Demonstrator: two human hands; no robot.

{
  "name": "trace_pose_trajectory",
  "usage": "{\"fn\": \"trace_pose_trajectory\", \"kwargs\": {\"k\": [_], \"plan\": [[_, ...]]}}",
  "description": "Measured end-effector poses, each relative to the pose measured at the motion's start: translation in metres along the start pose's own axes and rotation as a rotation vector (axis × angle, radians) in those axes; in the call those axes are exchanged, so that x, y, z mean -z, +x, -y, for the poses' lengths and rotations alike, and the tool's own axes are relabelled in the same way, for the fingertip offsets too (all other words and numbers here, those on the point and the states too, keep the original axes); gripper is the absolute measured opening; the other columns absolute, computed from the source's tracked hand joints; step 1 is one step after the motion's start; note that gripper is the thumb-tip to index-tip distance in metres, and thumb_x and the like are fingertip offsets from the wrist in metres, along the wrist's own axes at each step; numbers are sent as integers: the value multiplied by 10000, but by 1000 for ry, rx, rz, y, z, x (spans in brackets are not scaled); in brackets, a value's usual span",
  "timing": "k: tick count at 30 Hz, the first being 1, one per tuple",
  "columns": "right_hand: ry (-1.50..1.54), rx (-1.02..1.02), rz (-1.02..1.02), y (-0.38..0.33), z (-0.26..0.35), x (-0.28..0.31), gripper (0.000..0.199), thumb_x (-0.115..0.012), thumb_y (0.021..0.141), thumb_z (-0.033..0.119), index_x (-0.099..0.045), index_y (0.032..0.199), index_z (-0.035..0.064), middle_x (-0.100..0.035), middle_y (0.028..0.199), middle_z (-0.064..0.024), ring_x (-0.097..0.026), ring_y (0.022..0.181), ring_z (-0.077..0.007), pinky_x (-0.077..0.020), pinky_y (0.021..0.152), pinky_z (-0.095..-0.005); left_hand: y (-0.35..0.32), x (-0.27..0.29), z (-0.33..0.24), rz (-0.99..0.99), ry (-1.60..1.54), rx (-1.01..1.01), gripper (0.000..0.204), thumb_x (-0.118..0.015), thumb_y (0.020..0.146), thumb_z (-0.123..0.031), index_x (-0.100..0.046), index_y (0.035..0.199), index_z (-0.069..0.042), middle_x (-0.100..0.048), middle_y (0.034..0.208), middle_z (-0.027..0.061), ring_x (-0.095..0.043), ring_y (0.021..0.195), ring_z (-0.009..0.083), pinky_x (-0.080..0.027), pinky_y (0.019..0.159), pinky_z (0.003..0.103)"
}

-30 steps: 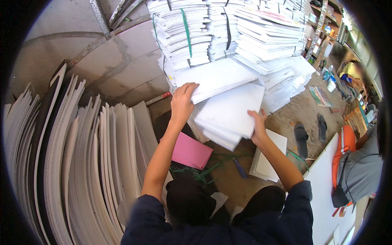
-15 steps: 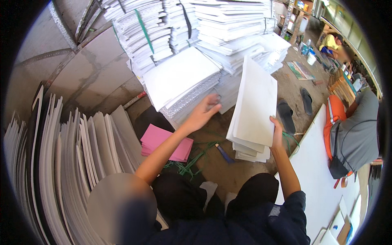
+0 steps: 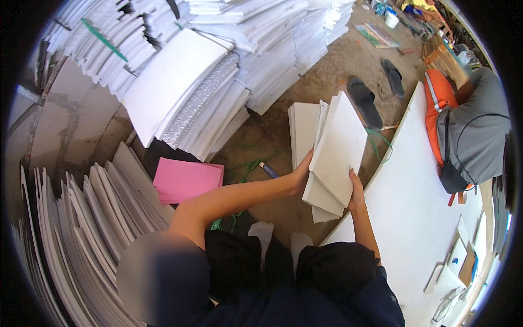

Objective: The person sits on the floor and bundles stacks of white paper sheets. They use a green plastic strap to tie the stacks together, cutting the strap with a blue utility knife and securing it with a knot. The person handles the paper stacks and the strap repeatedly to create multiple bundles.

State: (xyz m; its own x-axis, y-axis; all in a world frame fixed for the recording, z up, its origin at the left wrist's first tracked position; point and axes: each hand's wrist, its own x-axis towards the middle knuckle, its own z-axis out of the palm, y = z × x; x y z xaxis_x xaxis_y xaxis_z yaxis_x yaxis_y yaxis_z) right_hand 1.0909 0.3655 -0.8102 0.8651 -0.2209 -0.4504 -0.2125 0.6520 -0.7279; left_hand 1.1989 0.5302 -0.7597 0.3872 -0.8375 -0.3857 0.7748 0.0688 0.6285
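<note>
Boards point(image 3: 342, 150) sat between our left hand point(image 3: 303, 173) and right hand point(image 3: 357, 192), both grasping side edges. We judged them light, stiff, easily dented, prone to sliding apart; best held by opposite edges.

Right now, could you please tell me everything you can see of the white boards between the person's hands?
The white boards are flat, plain and stiff-looking, perhaps foam or card; their number is unclear. They are held tilted in a loose pile, lower ends unevenly fanned. The left hand meets their left side, its grip partly hidden; the right hand holds their lower right edge. They partly hide another pale stack.
</note>
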Motion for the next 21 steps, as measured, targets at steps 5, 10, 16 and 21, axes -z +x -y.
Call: {"fn": "trace_pose_trajectory", "kwargs": {"k": [5, 10, 16, 21], "plan": [[-29, 84, -55, 6, 2, 16, 487, -554, 830, 298, -429, 1172, -26, -537, 1105, -129, -536, 1005, -213, -445, 841, -337, 35, 28, 25, -167, -23, -83, 540, -310, 897, -510, -428, 1235, -107, -523, 1137, 69, -510, 1027, 202, -414, 871, 301], [-141, 74, -74, 34, 30, 18, 511, -597, 802, 277, -427, 1176, -26, -535, 1100, -140, -537, 991, -218, -444, 836, -340, 69, 68, 22, -367, 435, -419, 416, -369, 918, -381, -524, 1033, -13, -590, 858, 114, -558, 783, 196, -443, 725, 290], [-257, 158, -187, 47, 47, 40, 478, -614, 789, 226, -443, 1151, -34, -549, 1069, -150, -551, 971, -220, -455, 821, -345, 78, 85, -12, -729, 831, -429, 350, -393, 910, -299, -505, 1046, 4, -575, 881, 154, -525, 751, 252, -419, 727, 339], [-136, 177, -196, 36, 54, 42, 428, -596, 791, 210, -474, 1102, -57, -581, 996, -136, -586, 870, -214, -481, 773, -333, 86, 125, -18, -1046, 1328, -554, 407, -390, 898, -338, -483, 1108, -3, -530, 1014, 177, -496, 886, 326, -395, 808, 397]]}}
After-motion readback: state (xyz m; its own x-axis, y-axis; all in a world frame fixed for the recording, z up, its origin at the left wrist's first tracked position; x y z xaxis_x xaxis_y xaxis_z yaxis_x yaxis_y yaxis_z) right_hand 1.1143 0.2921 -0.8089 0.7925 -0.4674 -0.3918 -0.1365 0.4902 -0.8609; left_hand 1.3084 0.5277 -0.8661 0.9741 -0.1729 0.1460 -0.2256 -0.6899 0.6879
